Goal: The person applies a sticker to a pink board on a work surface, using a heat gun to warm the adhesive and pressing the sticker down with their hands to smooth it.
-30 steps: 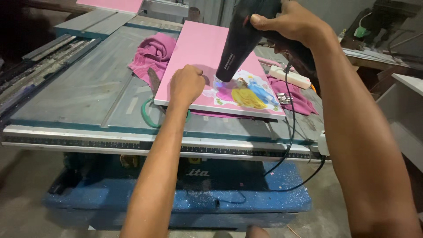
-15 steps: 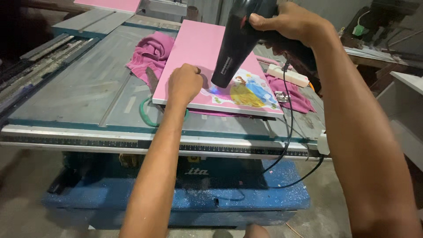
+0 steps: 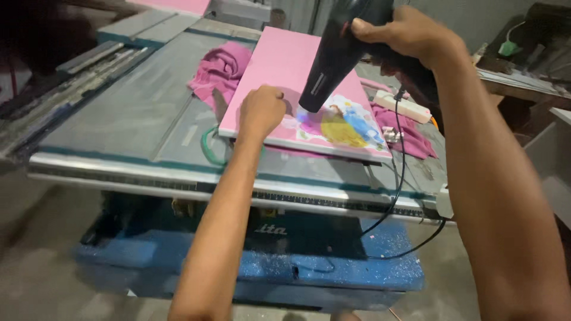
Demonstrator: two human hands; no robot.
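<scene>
1. The right hand (image 3: 410,32) is wrapped tight around the grip of a black heat gun (image 3: 336,59), nozzle tilted down and left, just above the board (image 3: 285,65).
2. The left hand (image 3: 262,110) is curled into a loose fist, pressing on the board near its front edge, just left of the nozzle.
3. The pink board lies flat on the saw table (image 3: 131,113), toward its right side; a colourful sticker (image 3: 345,125) covers its front right corner.
4. A pink cloth (image 3: 217,71) lies bunched at the board's left edge, partly under it.
5. A white power strip (image 3: 404,107) sits near the table's right edge; a black cord (image 3: 401,172) hangs over the front edge.
6. A green ring (image 3: 208,148) lies near the front edge.
7. The table is grey and dusty, on a blue base (image 3: 250,261); concrete floor below.
</scene>
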